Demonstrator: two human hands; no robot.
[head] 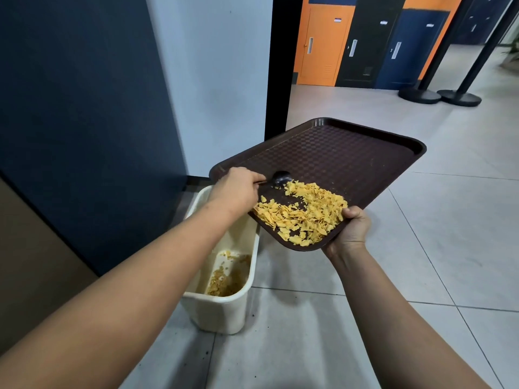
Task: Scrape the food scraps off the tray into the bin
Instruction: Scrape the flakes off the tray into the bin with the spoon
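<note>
A heap of yellow food scraps (302, 213) was seen gathered at the near, lowered corner of the brown tray (351, 153), which was held tilted above the floor with that corner just beside and above the cream bin (222, 310). The tray's near edge was pinched by the right hand (351, 228), thumb on top, while a dark spoon (280, 178) at the heap's far edge was gripped by the left hand (236, 189), fingers curled round the handle. The heap was judged only partly over the bin's mouth, so scraps could be spilled onto the tiled floor (421, 262) by a steeper tilt or a hard sweep.

Two stanchion bases (439, 95) on tile floor; orange door (318, 46) behind.
</note>
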